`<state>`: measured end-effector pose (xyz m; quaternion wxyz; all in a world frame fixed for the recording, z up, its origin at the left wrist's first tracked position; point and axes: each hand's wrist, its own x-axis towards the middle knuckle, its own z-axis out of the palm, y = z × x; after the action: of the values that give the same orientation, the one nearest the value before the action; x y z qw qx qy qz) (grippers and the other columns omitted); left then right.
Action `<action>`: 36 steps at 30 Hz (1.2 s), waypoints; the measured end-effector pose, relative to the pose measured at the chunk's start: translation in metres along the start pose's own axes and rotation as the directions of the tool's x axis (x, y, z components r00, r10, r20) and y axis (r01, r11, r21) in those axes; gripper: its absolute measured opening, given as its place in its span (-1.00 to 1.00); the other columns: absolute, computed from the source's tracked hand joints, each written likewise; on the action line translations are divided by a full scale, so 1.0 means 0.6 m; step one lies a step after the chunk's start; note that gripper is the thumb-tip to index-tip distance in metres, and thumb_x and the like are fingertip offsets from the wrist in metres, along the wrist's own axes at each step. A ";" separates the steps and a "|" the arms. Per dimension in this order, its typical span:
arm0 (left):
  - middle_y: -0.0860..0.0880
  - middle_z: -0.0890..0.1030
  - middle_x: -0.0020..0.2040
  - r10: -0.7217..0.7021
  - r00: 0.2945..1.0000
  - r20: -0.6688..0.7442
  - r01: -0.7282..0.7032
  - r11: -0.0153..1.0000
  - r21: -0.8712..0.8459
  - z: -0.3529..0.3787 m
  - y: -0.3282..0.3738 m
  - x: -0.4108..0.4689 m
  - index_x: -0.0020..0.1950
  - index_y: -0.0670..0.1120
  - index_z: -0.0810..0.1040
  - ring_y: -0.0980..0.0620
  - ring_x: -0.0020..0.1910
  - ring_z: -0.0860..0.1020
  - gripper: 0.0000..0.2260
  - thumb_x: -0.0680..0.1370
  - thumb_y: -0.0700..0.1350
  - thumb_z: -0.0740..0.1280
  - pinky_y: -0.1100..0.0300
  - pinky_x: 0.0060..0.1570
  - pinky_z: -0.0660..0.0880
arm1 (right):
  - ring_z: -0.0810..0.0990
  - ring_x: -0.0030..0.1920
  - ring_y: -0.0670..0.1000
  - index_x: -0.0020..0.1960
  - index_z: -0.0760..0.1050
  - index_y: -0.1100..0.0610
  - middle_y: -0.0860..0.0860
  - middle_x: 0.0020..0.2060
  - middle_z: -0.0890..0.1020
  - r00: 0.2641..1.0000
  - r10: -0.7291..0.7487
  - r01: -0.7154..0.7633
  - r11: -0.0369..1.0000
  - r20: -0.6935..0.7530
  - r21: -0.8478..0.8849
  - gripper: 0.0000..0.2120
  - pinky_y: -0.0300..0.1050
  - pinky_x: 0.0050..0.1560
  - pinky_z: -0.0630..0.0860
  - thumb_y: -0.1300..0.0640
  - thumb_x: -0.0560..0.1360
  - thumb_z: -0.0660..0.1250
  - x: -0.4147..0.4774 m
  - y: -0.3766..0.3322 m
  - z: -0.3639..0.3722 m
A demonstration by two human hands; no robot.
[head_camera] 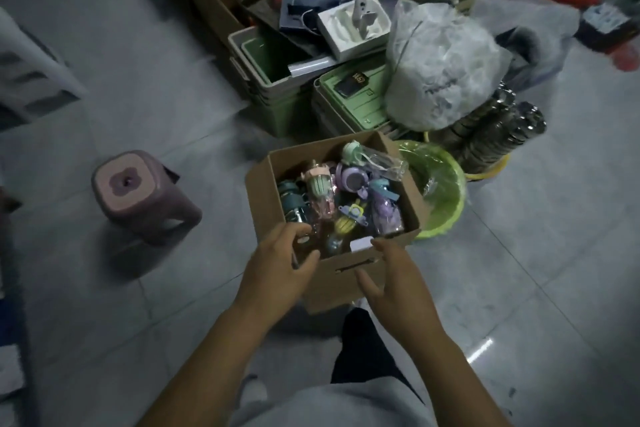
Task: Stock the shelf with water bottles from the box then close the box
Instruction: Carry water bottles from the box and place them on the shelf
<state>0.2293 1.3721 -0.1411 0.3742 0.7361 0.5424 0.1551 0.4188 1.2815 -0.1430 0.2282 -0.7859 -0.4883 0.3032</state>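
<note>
An open cardboard box (349,276) stands on the floor in the middle of the head view, filled with several colourful water bottles. Among them are a pink and green bottle (320,192), a purple bottle (386,213) and a clear bottle with a green lid (375,159). My left hand (282,260) is at the box's near left corner, its fingers loosely curled over the rim and holding nothing I can make out. Near the right part of the front wall hovers my right hand (389,276), fingers spread and relaxed. No shelf is in view.
A pink plastic stool (138,196) stands to the left. Behind the box lie green bins (273,80), a large white plastic bag (440,66), a green basin (440,191), stacked metal bowls (498,135) and more cartons. Grey tiled floor stretches left and right.
</note>
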 end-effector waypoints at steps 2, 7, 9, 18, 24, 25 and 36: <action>0.12 0.54 0.18 -0.088 0.996 -0.021 0.088 0.996 -0.004 0.013 0.008 0.053 0.31 0.03 0.54 0.11 0.04 0.55 -0.69 0.57 -0.07 0.45 0.34 0.02 0.46 | 0.52 0.06 -0.13 0.26 0.48 -0.01 -0.20 0.03 0.51 0.997 -0.012 0.014 1.000 0.076 -0.021 -0.69 -0.25 -0.03 0.39 0.05 0.54 0.41 0.092 0.016 -0.013; 0.10 0.53 0.17 -0.318 0.948 0.001 0.318 0.948 -0.026 0.057 -0.004 0.177 0.29 0.02 0.54 0.17 0.11 0.51 -0.74 0.60 -0.09 0.42 0.55 -0.11 0.35 | 0.59 0.04 -0.09 0.28 0.49 0.04 -0.11 0.03 0.60 0.968 0.052 -0.059 0.998 0.244 0.022 -0.66 -0.18 -0.01 0.48 0.05 0.54 0.44 0.288 0.040 -0.005; 0.04 0.55 0.18 -0.425 0.904 0.042 0.426 0.904 -0.029 0.095 -0.034 0.234 0.28 -0.02 0.54 0.12 0.09 0.55 -0.75 0.61 -0.08 0.40 0.48 -0.11 0.39 | 0.53 0.04 -0.13 0.30 0.48 0.07 -0.11 0.03 0.57 0.947 0.116 -0.130 0.991 0.300 0.026 -0.66 -0.23 -0.01 0.40 0.07 0.56 0.43 0.360 0.051 0.027; -0.36 0.20 0.51 -0.750 0.630 0.203 0.628 0.645 0.434 0.275 -0.198 0.397 0.65 -0.27 -0.16 -0.26 0.32 0.48 -0.12 0.62 0.10 0.33 -0.03 0.22 0.52 | 0.54 0.23 0.22 0.41 0.30 0.19 0.19 0.27 0.47 0.853 0.303 -0.287 0.952 0.426 -0.102 -0.28 0.10 0.22 0.53 -0.17 0.46 0.48 0.534 0.121 0.262; -0.35 0.22 0.48 -0.779 0.621 0.093 0.568 0.528 0.632 0.304 -0.231 0.440 0.57 -0.44 -0.23 -0.15 0.20 0.57 -0.01 0.60 0.17 0.33 0.05 -0.06 0.57 | 0.49 0.31 0.31 0.44 0.24 0.25 0.27 0.35 0.42 0.856 0.401 -0.386 0.916 0.326 -0.112 -0.10 0.17 0.28 0.50 -0.26 0.37 0.53 0.570 0.120 0.311; -0.35 0.23 0.48 -0.788 0.611 0.081 0.589 0.520 0.619 0.306 -0.237 0.447 0.58 -0.43 -0.21 -0.16 0.21 0.57 -0.03 0.61 0.17 0.32 0.04 -0.05 0.58 | 0.50 0.31 0.29 0.42 0.26 0.24 0.25 0.34 0.46 0.857 0.398 -0.381 0.917 0.328 -0.120 -0.10 0.17 0.26 0.52 -0.26 0.35 0.54 0.580 0.119 0.313; -0.42 0.28 0.44 -0.795 0.604 0.057 0.637 0.524 0.565 0.307 -0.242 0.463 0.56 -0.45 -0.14 -0.18 0.29 0.51 -0.10 0.58 -0.01 0.39 0.06 -0.18 0.55 | 0.59 -0.05 0.00 0.22 0.36 0.11 -0.03 -0.02 0.60 0.828 0.429 -0.458 0.889 0.362 -0.006 -0.55 -0.14 -0.16 0.44 -0.04 0.47 0.45 0.554 0.126 0.215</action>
<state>0.3480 1.5748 -0.4186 0.2842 0.5251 0.7536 -0.2750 0.4889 1.5586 -0.3689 0.0916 -0.8002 -0.3128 0.5034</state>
